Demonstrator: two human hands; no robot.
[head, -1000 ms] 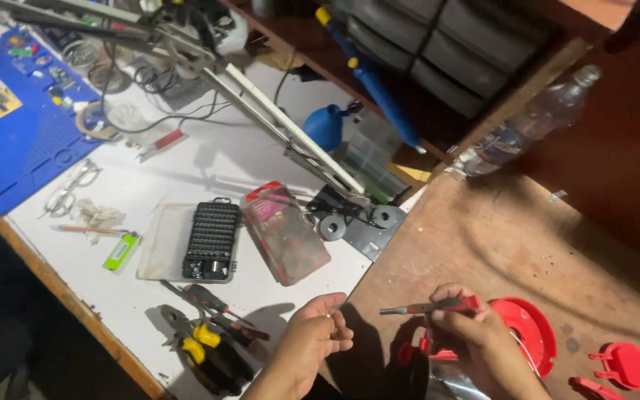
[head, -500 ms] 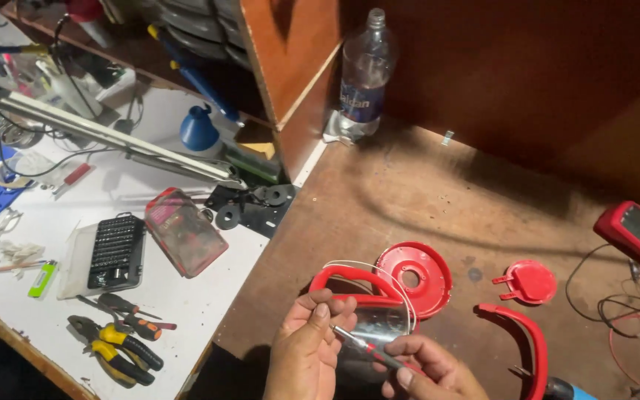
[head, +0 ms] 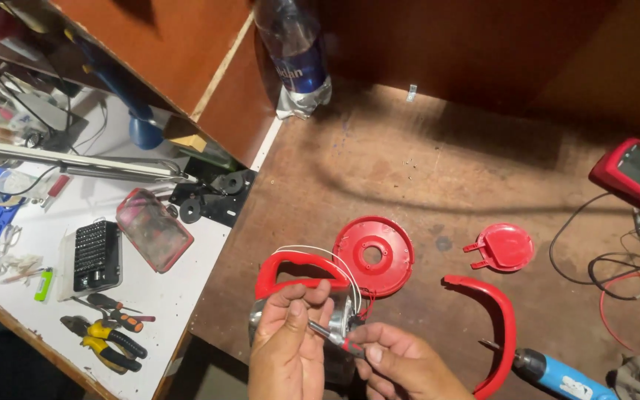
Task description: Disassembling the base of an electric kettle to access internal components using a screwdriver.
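The brown bench (head: pixel 438 170) fills most of the view, with a white bench (head: pixel 75 230) adjoining on the left. A plastic bottle (head: pixel 295 59) stands at the back against the wooden cabinet (head: pixel 157 52), and a red meter (head: pixel 635 178) sits at the right edge with its leads (head: pixel 616 274) looping toward the front. Near the middle lie a red disc (head: pixel 373 255), a curved red handle (head: pixel 494 326) and a small red cap (head: pixel 504 247), each apart from the others. A blue driver (head: pixel 553 374) lies just right of the handle's lower end. At the bottom, the left hand (head: pixel 287 348) has its grip closed on a red-handled metal part (head: pixel 305 278) trailing white wire; the right hand (head: pixel 401 363) pinches a small screwdriver (head: pixel 331 337) with its tip at that part. Pliers (head: pixel 101 344) and a bit case (head: pixel 90 255) rest on the white bench.
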